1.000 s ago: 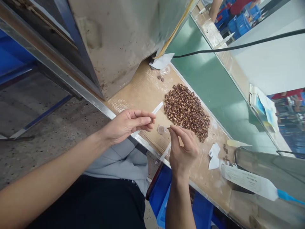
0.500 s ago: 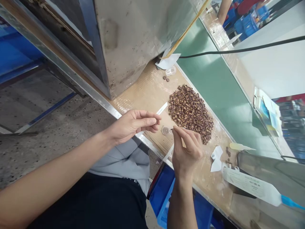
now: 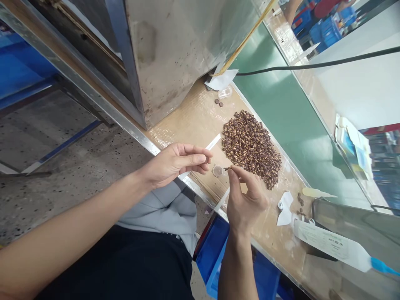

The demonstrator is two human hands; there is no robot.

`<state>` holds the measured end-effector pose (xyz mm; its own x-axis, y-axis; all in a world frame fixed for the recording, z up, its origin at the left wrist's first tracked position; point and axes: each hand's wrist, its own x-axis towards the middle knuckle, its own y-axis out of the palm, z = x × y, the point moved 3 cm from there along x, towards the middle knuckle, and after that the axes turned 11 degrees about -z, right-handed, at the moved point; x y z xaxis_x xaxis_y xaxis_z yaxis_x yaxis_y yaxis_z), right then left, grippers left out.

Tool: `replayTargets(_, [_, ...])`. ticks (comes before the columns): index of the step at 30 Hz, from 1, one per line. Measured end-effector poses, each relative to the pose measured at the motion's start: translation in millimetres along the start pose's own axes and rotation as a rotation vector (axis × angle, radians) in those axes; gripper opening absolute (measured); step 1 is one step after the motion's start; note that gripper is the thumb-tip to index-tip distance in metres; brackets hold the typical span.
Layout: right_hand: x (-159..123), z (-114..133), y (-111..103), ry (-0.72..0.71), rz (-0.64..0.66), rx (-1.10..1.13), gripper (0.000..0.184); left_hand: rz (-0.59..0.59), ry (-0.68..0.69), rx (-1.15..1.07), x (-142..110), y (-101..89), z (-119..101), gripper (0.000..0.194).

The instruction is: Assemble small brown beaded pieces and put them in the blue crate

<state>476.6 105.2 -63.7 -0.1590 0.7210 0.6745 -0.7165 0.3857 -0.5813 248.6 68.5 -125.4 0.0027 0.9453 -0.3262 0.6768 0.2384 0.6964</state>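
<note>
Your left hand [image 3: 179,164] has its thumb close to its curled fingers; whether they hold anything, I can't tell. Just right of its fingertips sits a small round clear dish [image 3: 217,171]. Beside that, your right hand [image 3: 246,198] pinches a tiny dark piece [image 3: 227,168], with the brown-and-gold heap [image 3: 251,148] just beyond.

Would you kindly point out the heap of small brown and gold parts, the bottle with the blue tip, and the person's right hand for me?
Heap of small parts [image 3: 251,149]: head view, middle of the heap.
Bottle [image 3: 331,243]: head view, its white body.
Right hand [image 3: 247,203]: head view, back of the hand.
</note>
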Motion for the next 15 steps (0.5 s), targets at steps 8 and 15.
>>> replayTargets(8, [0.5, 1.7, 4.1, -0.049, 0.012, 0.013, 0.007, -0.002, 0.002, 0.009, -0.2, 1.4, -1.5, 0.028])
replayTargets(15, [0.4, 1.8, 0.9, -0.052, -0.008, 0.006, 0.008, -0.002, -0.001, 0.02, -0.7, 0.5, -1.2, 0.026])
